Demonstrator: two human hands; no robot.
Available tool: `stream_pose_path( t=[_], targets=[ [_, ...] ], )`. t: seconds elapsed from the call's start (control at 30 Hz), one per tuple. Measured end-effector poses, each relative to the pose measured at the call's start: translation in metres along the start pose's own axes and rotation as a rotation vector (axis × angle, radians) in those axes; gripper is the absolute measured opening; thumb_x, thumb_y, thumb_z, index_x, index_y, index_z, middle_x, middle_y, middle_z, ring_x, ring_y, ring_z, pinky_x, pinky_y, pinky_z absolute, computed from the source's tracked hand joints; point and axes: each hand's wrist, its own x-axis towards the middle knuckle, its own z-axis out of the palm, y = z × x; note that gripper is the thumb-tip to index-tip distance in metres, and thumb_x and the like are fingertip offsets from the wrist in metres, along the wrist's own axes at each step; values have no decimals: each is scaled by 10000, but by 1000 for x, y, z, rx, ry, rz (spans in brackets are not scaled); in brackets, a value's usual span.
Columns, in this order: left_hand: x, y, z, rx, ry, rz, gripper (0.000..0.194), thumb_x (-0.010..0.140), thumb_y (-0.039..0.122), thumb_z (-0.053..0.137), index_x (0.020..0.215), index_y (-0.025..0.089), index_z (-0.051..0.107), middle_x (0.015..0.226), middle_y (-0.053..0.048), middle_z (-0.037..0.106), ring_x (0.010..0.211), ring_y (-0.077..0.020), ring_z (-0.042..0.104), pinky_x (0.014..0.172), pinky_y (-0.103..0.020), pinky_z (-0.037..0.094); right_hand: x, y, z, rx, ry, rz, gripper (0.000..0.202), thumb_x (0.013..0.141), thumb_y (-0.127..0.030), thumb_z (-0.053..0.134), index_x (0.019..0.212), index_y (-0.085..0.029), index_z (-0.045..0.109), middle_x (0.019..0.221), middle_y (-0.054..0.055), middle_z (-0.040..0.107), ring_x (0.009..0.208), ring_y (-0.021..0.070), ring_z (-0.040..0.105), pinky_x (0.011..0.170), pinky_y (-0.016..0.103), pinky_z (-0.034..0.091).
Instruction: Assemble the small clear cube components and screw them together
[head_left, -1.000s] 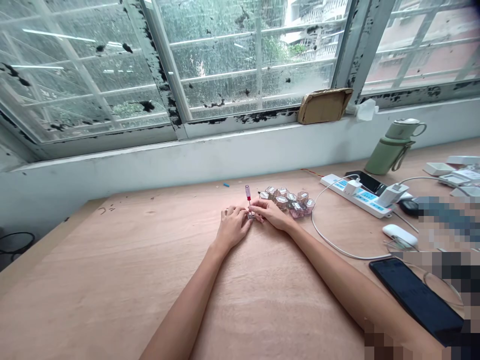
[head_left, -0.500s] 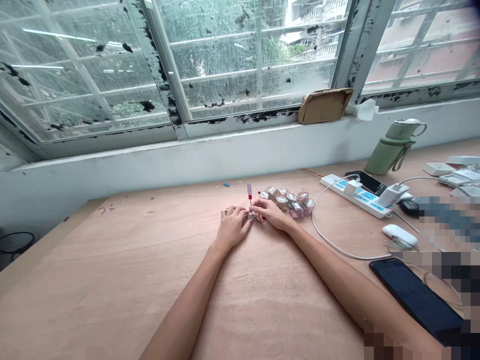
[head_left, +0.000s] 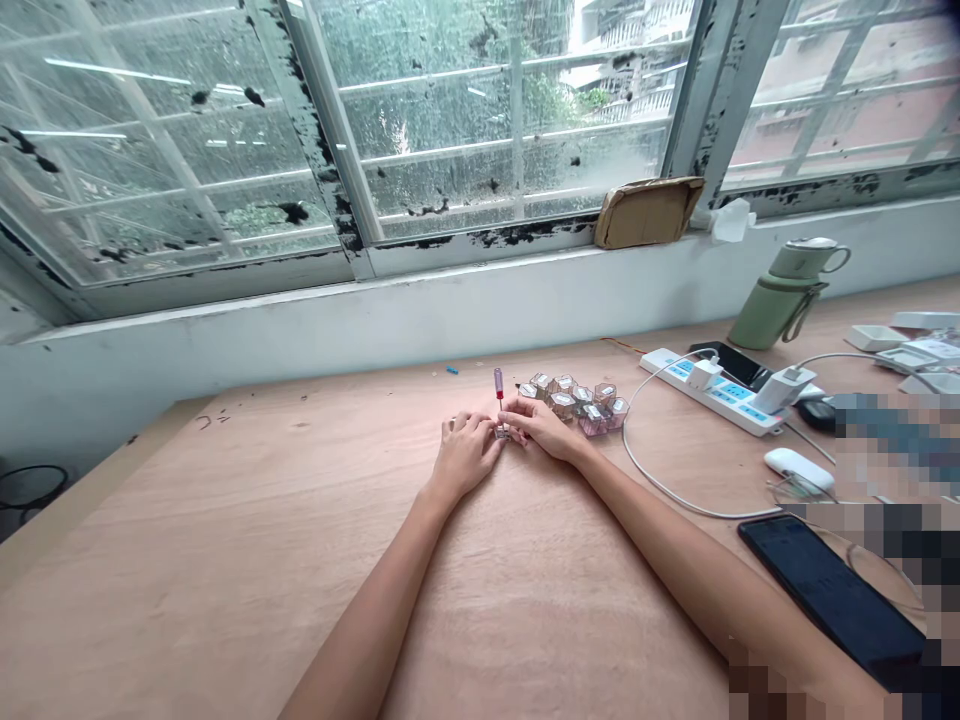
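Pinching small clear part (head_left: 501, 433), left hand (head_left: 463, 455) curled; right hand (head_left: 541, 427) fingers steadying upright red screwdriver (head_left: 498, 392).

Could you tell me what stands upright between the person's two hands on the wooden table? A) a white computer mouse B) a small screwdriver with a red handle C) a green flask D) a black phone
B: the small red-handled screwdriver rises upright where the fingertips of the left hand and the right hand meet on the table.

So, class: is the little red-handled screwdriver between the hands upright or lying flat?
Upright. The screwdriver has its red handle on top and its tip down between the left hand and right hand.
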Motion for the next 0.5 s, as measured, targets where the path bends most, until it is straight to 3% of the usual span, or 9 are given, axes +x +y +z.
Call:
stream_pose_path(
  t=[0.5],
  targets=[
    [0, -1, 1, -2, 0, 2, 269, 1012, 402, 508, 1195, 249, 632, 1270, -64, 665, 1236, -262, 519, 1007, -450, 353, 0, 0, 0, 6, -2, 6, 347, 837, -510, 746, 903, -199, 606, 644, -54, 519, 535, 107, 451, 516, 259, 366]
  ],
)
